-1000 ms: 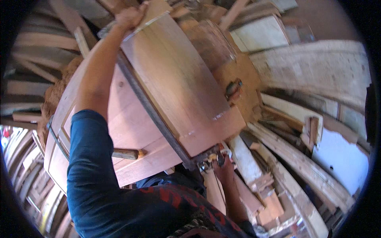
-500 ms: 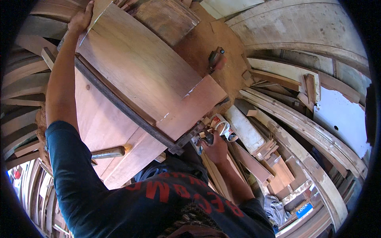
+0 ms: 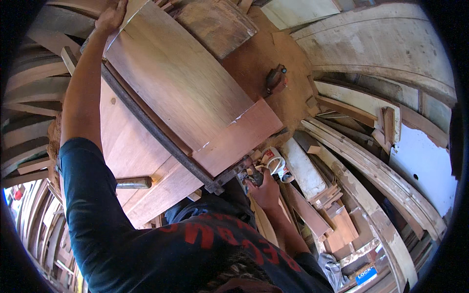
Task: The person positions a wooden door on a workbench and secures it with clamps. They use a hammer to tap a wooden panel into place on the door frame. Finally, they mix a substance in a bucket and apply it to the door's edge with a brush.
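Observation:
A wooden panel [image 3: 181,73] with a reddish rail [image 3: 239,139] across its near end lies on a wide pale board [image 3: 132,132]. Along its left side runs a dark metal bar clamp [image 3: 151,129], its screw end at the panel's near corner. My right hand [image 3: 266,191] is closed around the clamp's handle [image 3: 255,177], just right of that corner. With my arm stretched far forward, my left hand [image 3: 111,18] grips the panel's far left end; its fingertips are partly hidden. Pale lines show at the joints between panel and rails.
A red and black power tool [image 3: 276,80] rests on the sawdust-covered ground. Beside my right hand stands a white bucket [image 3: 274,161] among offcuts. A round-handled tool [image 3: 134,182] lies on the pale board. Long planks [image 3: 371,171] are stacked at right, more timber at left.
The whole view has shifted slightly, so the panel appears a little farther right. My right hand has turned somewhat at the clamp handle; my left hand keeps its place at the far end.

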Demonstrator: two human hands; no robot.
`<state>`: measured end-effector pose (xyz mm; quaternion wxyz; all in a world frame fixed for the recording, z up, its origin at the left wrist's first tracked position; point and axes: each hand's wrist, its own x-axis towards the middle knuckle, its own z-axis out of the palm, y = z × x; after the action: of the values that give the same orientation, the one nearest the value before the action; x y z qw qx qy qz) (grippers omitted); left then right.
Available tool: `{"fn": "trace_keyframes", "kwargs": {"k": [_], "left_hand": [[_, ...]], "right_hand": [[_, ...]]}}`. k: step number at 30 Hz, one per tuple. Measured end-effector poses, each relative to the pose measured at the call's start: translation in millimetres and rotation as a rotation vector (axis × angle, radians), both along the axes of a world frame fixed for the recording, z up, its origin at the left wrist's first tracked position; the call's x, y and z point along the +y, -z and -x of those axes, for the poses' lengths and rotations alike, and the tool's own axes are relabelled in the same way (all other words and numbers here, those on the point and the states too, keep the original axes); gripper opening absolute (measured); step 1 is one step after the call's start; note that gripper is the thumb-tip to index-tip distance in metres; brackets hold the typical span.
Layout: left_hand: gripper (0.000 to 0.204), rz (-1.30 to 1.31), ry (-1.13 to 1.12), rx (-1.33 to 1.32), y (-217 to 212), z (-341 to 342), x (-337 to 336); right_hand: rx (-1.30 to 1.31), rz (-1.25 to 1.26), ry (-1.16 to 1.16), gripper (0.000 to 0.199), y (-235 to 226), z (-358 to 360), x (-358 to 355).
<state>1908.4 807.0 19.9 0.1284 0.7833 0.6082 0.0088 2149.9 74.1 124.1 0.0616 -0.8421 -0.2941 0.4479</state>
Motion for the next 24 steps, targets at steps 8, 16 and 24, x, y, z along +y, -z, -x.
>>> {"fn": "trace_keyframes", "kwargs": {"k": [8,16,24], "left_hand": [[0.094,0.067,-0.108,0.044,-48.4,-42.0,-50.2],[0.102,-0.217,0.083,-0.129,1.5,3.0,-7.4],[0.1,0.182,-0.102,0.195,-55.8,-47.1,-40.9]], "right_hand": [[0.913,0.321,0.122,0.048,21.1,-56.0,0.2],[0.064,-0.135,-0.051,0.051,1.7,-7.6,4.9],[1.061,0.262,0.179,0.018,17.9,-51.4,19.0]]}}
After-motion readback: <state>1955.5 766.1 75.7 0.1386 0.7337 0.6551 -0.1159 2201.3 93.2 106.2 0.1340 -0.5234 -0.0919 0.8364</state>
